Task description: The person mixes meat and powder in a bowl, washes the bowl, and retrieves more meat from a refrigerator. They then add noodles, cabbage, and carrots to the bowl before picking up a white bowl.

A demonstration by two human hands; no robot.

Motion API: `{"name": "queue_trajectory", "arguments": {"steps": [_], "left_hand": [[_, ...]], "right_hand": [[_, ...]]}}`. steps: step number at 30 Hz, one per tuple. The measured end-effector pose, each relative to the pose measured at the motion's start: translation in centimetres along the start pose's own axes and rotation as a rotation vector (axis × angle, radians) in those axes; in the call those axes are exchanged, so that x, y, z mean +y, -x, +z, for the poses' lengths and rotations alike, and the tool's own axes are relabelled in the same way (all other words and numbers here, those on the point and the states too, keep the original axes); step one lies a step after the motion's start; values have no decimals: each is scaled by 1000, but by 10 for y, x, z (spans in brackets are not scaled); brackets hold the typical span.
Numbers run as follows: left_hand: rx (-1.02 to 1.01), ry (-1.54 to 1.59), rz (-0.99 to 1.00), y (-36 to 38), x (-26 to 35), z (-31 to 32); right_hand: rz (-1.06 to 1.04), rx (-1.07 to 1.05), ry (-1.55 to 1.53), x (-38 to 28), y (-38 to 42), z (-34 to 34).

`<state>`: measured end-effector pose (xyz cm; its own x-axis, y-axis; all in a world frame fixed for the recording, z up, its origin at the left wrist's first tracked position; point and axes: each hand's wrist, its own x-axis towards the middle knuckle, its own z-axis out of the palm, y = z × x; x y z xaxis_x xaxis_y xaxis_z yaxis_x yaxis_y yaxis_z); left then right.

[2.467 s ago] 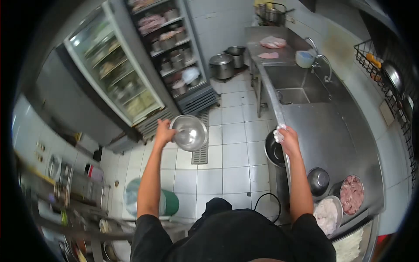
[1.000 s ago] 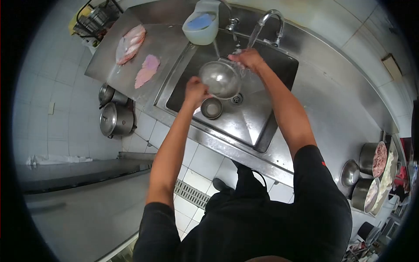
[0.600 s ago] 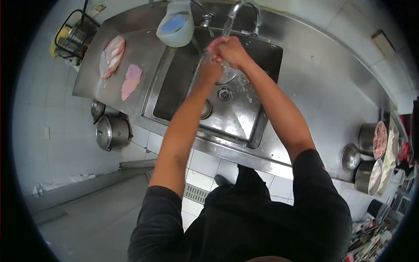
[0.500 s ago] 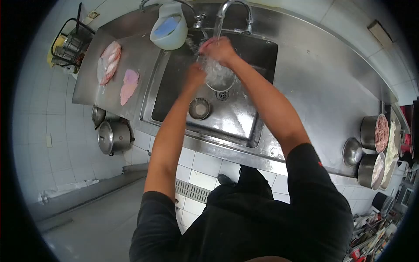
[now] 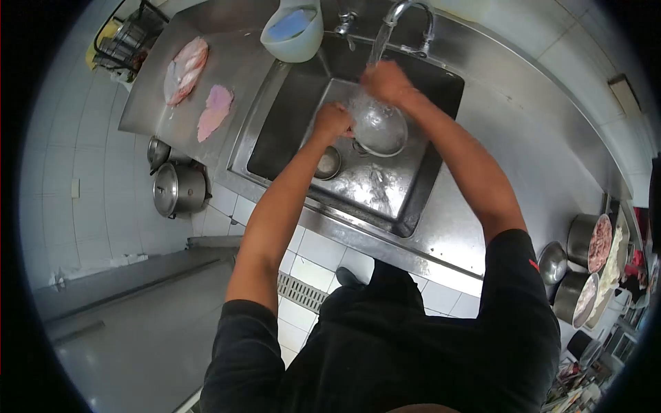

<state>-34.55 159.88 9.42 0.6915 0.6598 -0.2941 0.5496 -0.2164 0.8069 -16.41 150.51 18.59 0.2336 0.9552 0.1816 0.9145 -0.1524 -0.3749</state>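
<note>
Water runs from the curved faucet (image 5: pixel 407 15) into a round metal bowl (image 5: pixel 383 131) in the sink (image 5: pixel 275 131). My right hand (image 5: pixel 387 81) is closed right under the stream, over the bowl's far side; what it holds, if anything, is hidden. At the bowl's left edge my left hand (image 5: pixel 334 120) is closed, its fingers near the rim, and I cannot make out what is between them. A smaller round dish (image 5: pixel 328 164) sits in the sink just below my left hand.
Left of the sink lie a large piece of raw meat (image 5: pixel 186 71) and a flat pink piece (image 5: pixel 215 112). A white container (image 5: pixel 297 43) with a blue sponge stands at the sink's back left corner. Pots of food (image 5: pixel 584 241) and a metal bowl (image 5: pixel 552 263) are at far right.
The view has shifted, so the sink's contents sit differently in frame. My hands are a little farther apart, and the pinkish item seen at my right hand no longer shows. More of the bowl is visible.
</note>
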Motion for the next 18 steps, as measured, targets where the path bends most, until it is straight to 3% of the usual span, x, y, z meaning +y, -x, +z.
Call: {"name": "queue_trajectory", "arguments": {"steps": [1, 2, 4, 5, 6, 7, 8, 9, 10, 11, 12, 13, 14, 15, 16, 17, 18], "left_hand": [[-70, 393, -222, 3, -3, -1], [-45, 390, -218, 8, -3, 1], [47, 397, -213, 25, 7, 1], [102, -74, 79, 42, 21, -4], [210, -335, 236, 57, 26, -15], [307, -496, 344, 77, 32, -18], [378, -539, 389, 96, 33, -21], [431, -609, 421, 114, 32, -20], [497, -665, 425, 130, 33, -21], [348, -1054, 352, 141, 39, -36], [515, -842, 551, 152, 24, -45], [680, -773, 565, 149, 6, -44], [653, -537, 471, 180, 10, -56], [649, -297, 383, 210, 16, -69], [702, -604, 454, 239, 13, -82], [705, -922, 503, 267, 1, -97], [816, -872, 437, 307, -4, -101]], "right_hand": [[110, -44, 126, 5, -4, -14], [166, 24, 271, 13, -5, -20], [-96, -90, 684, 35, -10, -39], [0, 57, 596, 73, -20, -12], [-153, -28, 639, 88, -19, -22], [-7, -121, 539, 77, -21, -33], [-290, 207, 534, 110, -22, -10], [-213, 103, 500, 106, -25, -14], [41, 140, 415, 127, -22, -6], [-98, 379, 257, 144, -16, -8], [-270, 597, 125, 161, -11, -12], [-77, 541, 304, 197, -19, -1], [-176, 624, 219, 191, -21, 0], [35, 627, 332, 207, -26, 5], [99, 702, 119, 57, 19, -25], [-4, 667, 55, 5, 33, -9], [-95, 600, -46, -15, 37, 5]]}}
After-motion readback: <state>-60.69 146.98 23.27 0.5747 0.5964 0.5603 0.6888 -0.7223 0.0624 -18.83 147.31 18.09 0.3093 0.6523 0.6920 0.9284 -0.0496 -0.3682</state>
